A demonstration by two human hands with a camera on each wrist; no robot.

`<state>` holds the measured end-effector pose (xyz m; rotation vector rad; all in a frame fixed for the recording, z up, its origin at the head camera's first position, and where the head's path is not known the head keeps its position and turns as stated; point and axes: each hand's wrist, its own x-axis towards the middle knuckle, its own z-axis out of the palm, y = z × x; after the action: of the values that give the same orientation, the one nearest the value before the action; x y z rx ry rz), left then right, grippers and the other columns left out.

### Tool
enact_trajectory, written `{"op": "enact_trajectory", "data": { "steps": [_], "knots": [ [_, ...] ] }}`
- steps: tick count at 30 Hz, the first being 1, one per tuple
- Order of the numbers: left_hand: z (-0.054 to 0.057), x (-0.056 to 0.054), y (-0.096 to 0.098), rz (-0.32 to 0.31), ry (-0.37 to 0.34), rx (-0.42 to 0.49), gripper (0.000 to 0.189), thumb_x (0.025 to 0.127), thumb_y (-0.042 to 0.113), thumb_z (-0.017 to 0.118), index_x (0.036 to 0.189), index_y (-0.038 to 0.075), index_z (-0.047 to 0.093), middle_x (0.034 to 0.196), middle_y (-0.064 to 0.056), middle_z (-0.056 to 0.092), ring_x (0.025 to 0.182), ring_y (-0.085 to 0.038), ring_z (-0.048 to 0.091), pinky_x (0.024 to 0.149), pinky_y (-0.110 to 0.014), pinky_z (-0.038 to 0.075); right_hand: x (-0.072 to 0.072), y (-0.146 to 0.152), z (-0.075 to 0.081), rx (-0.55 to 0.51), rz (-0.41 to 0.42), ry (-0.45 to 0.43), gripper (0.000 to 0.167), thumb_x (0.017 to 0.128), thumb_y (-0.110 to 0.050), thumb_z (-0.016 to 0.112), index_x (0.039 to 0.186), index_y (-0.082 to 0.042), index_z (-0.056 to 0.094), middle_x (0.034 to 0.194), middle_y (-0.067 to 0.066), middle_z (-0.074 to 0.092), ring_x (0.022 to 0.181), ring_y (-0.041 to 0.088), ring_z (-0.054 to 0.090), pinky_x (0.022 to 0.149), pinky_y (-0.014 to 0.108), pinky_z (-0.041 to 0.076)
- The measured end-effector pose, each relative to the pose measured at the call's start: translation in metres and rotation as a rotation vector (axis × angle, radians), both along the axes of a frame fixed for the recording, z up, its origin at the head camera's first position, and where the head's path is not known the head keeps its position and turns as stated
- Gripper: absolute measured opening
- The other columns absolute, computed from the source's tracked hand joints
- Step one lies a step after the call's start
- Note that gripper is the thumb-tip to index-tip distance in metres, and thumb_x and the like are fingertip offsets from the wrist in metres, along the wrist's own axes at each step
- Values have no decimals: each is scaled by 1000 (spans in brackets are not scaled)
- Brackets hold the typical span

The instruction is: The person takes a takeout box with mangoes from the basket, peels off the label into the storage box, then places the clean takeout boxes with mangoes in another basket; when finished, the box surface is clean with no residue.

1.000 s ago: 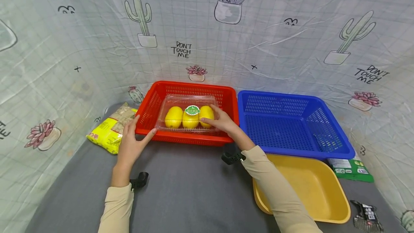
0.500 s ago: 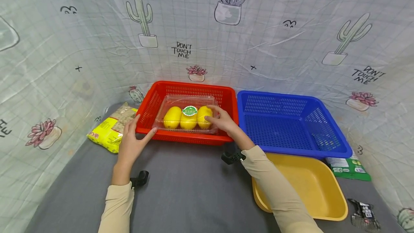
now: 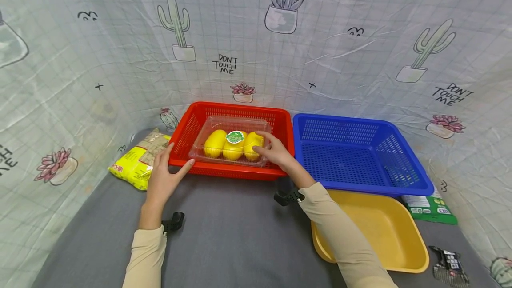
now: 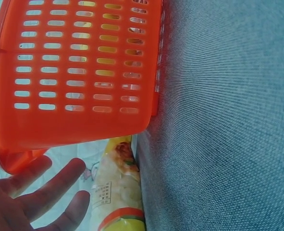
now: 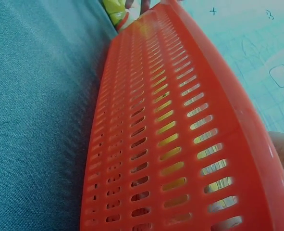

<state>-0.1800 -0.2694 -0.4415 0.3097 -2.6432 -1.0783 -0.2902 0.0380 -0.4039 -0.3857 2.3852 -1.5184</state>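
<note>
A clear plastic box (image 3: 240, 123) with a round green-and-white label lies in the red basket (image 3: 232, 172). Three yellow oval fruits (image 3: 215, 142) show through its lid. My right hand (image 3: 280, 154) reaches over the basket's front right and holds the box's right end, thumb toward the front. In the right wrist view, the basket wall (image 5: 156, 125) hides most of that hand. My left hand (image 3: 161, 179) rests at the basket's front left corner, thumb on the front rim and fingers along the left side. Those fingers (image 4: 55, 187) look spread and fairly straight in the left wrist view.
A yellow bag (image 3: 134, 163) lies left of the red basket. To the right stand a blue basket (image 3: 344, 159) and, in front of it, a yellow basin (image 3: 384, 234). A green packet (image 3: 434, 212) and a black packet (image 3: 450, 266) lie at far right.
The plastic box has shifted slightly within the red basket, and its label and fruits moved a little left. My right hand stays at its right end; the left hand has kept its place.
</note>
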Motion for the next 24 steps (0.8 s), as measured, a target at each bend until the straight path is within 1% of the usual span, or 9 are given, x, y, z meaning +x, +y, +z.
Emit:
{"op": "enact_trajectory", "data": {
  "steps": [4,9,15,19,24],
  "knots": [
    [0,1,0,-2,-1,3,91,87,58,63,156,15,23,153,-24,26,136,-45,32,104,-67,32,0,1,0,-4,-6,10,54,95,-21,64,145,-17,44,101,14,48,68,17,45,57,20,45],
    [1,1,0,4,-4,4,91,87,58,64,156,15,22,153,-24,26,137,-45,31,105,-67,31,1,1,1,-15,0,34,54,94,-22,64,145,-17,45,94,13,49,68,18,45,57,21,44],
    [1,0,1,11,4,1,91,86,57,64,156,15,23,152,-24,28,136,-44,32,105,-66,32,5,2,7,-27,2,46,54,94,-21,64,145,-18,46,90,12,48,70,19,44,57,21,43],
    [1,1,2,12,4,0,91,86,58,64,156,14,24,152,-24,28,136,-44,33,104,-66,33,6,5,10,-36,-8,42,54,94,-21,65,145,-18,46,86,10,47,70,19,44,57,22,43],
    [1,0,1,9,3,1,92,86,59,63,156,14,23,152,-24,28,136,-45,32,104,-67,33,8,9,14,-68,-17,22,54,94,-20,65,145,-18,47,86,12,48,71,20,46,58,22,47]
  ]
}}
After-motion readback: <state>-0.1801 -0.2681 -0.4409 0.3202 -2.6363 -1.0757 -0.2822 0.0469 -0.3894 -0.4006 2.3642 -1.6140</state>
